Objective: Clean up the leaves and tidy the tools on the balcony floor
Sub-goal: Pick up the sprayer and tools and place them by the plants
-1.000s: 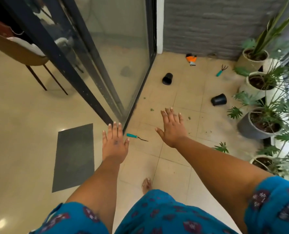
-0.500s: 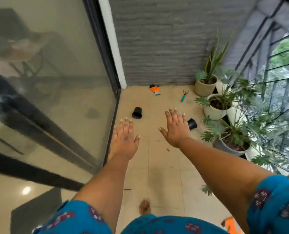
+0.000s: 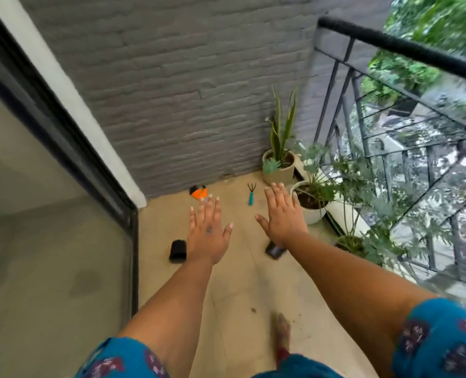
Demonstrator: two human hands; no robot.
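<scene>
**Balcony surfaces and finishes**

The floor [image 3: 242, 282] is smooth beige tile with a dull sheen. The wall [image 3: 172, 91] is rough grey brick, painted matt. The railing [image 3: 401, 47] looks like black metal. The sliding door [image 3: 49, 268] is glossy glass. The hand rake [image 3: 251, 194] has a teal plastic-looking handle.

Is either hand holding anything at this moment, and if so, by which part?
Nothing is held. The left hand and right hand are both open, fingers straight, stretched out above the floor. The hand rake lies untouched.
</scene>
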